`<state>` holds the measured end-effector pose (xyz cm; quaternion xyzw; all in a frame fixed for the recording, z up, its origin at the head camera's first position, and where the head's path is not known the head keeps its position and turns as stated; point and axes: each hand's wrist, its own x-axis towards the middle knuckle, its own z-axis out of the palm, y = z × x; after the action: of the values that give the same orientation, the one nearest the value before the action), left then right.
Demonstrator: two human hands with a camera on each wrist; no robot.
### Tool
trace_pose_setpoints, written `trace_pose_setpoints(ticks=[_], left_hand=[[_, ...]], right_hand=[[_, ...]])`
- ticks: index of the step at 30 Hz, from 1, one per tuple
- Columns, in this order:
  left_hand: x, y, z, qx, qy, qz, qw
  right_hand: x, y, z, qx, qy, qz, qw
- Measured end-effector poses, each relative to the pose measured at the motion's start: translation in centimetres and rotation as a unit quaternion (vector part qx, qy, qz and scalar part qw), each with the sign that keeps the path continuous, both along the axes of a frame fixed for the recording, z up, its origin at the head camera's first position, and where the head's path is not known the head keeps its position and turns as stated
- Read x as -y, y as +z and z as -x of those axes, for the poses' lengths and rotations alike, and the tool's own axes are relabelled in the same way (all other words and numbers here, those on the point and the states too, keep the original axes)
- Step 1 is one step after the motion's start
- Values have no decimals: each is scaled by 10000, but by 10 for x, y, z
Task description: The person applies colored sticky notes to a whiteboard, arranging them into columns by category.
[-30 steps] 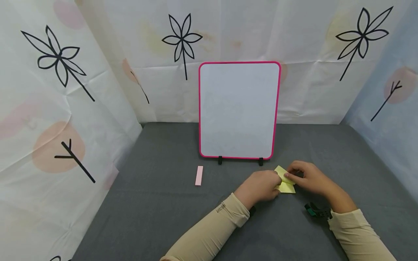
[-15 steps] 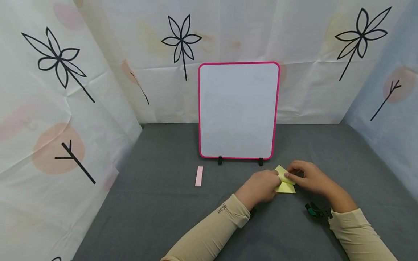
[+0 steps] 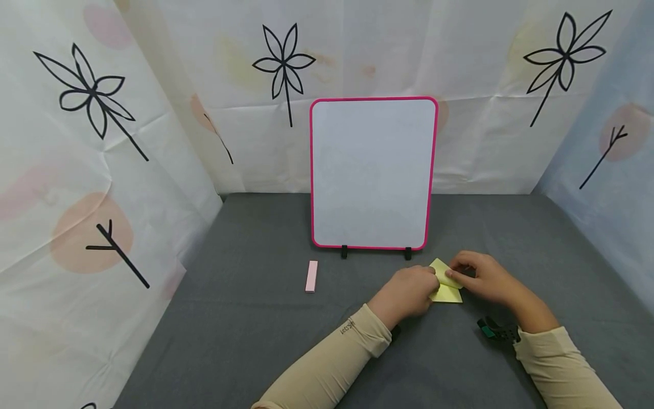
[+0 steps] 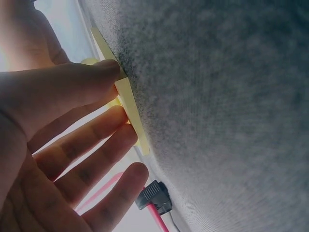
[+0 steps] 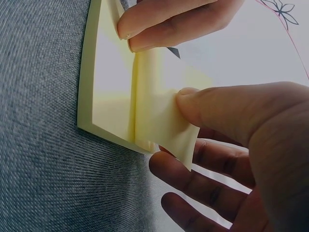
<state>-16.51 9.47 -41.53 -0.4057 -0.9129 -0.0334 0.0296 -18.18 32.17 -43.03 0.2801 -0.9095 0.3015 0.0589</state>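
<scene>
A pad of yellow sticky notes (image 3: 446, 295) lies on the grey cloth, right of centre in the head view. My left hand (image 3: 409, 291) holds the pad along its left side. The left wrist view has that thumb and fingertips against the pad's edge (image 4: 131, 116). With thumb and fingers, my right hand (image 3: 482, 276) pinches the top sheet (image 5: 161, 94), which is bent up and back from the pad. In the right wrist view, fingertips of the left hand (image 5: 178, 21) press beside the sheet's crease.
A whiteboard (image 3: 374, 170) with a pink frame stands on black feet behind the hands. One small pink strip-shaped pad (image 3: 311, 276) lies left of them. Patterned cloth walls (image 3: 255, 147) enclose the back and sides. A dark strap with a green part (image 3: 493, 330) sits at the right wrist.
Over the last second my left fingers shift slightly at the pad's left edge, baring a little more of it. The right hand keeps its pinch on the lifted sheet, almost still.
</scene>
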Motion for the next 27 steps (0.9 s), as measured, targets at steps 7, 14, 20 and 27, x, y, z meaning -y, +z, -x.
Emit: trace_pose_setpoints(ticks=[7,14,20,27], left_hand=[[0,-1,1,46,-6,102,9999],[0,0,0,42,68,170,9998],[-1,-1,0,20,184,212,9996],[-3,-1,1,255,275,285,9989]], right_hand=[[0,-1,1,-181,66,119,9997],[1,-3,1,-366,53,142,9992],[3,-3,2,-585,55,178,9981],[3,-4,2,-652,-54,194,9977]])
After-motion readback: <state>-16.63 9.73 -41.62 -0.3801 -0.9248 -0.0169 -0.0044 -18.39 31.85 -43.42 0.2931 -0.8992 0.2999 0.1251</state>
